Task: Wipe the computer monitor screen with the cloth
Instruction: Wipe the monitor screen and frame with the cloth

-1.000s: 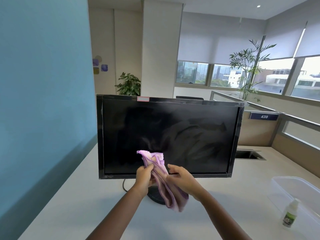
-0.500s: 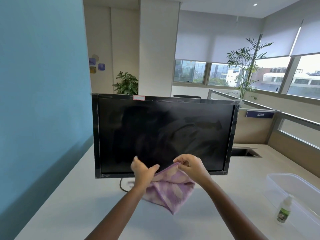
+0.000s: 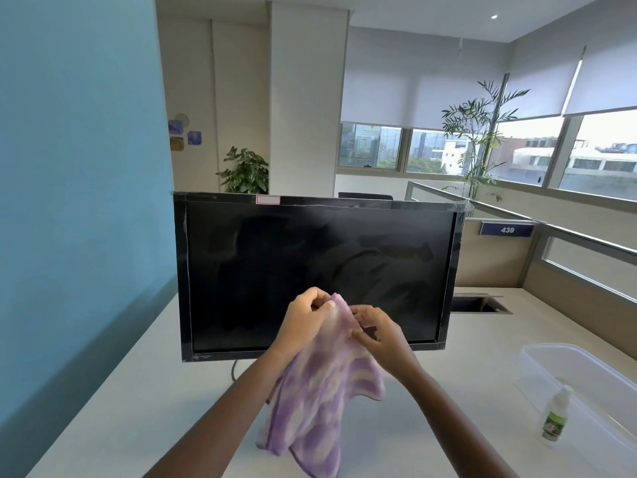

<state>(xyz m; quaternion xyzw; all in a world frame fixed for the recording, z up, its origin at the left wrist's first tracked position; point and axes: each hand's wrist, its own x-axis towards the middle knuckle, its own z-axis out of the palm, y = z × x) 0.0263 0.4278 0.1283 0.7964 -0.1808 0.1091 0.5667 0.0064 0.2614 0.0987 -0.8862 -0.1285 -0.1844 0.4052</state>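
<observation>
Both hands are up in front of the black flat-panel monitor point(image 3: 315, 274) on the pale desk point(image 3: 138, 391), the left hand point(image 3: 303, 317) and right hand point(image 3: 377, 334) each pinching the top of a hanging purple-and-white striped cloth point(image 3: 317, 398).

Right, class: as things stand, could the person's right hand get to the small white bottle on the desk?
Probably yes. The bottle stands out to the side of the right hand, with only bare desk between them. That hand pinches the cloth, though, so it would have to let go first.
</observation>
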